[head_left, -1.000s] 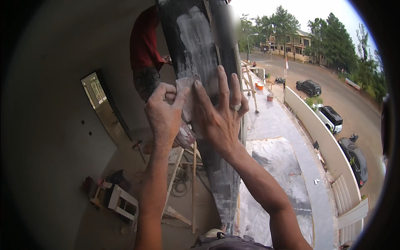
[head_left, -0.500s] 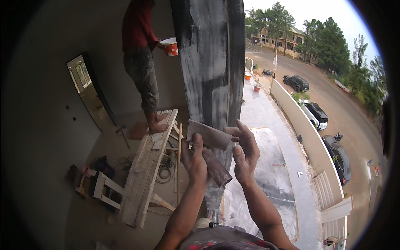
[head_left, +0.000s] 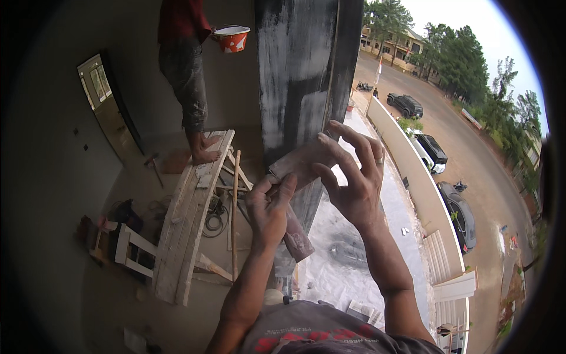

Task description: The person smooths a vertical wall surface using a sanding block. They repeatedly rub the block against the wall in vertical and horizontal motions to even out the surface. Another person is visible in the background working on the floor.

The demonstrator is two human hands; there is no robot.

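Observation:
A greyish-brown piece that looks like sandpaper (head_left: 299, 163) is stretched between my hands in front of the column. My left hand (head_left: 268, 206) is closed on its near-left end, thumb on top. From under that hand sticks out a dusty brown roll (head_left: 299, 241), which looks like rolled sandpaper; how it is held is hidden. My right hand (head_left: 359, 186) curls at the far-right end, with its thumb and fingertips on the sheet. Just beyond stands a dark column (head_left: 292, 76) streaked with whitish filler.
At the left, another person (head_left: 186, 82) stands barefoot on a wooden plank bench (head_left: 191, 227), holding a red-and-white bucket (head_left: 233, 40). A wooden pole (head_left: 236, 218) leans beside the bench. On the right lie a dusty sheet (head_left: 336, 256) and a low wall (head_left: 413, 177), with parked cars beyond.
My right hand has risen and closed in on the sheet's far end, which now tilts upward to the right. The view has shifted; the other person's bucket shows more fully.

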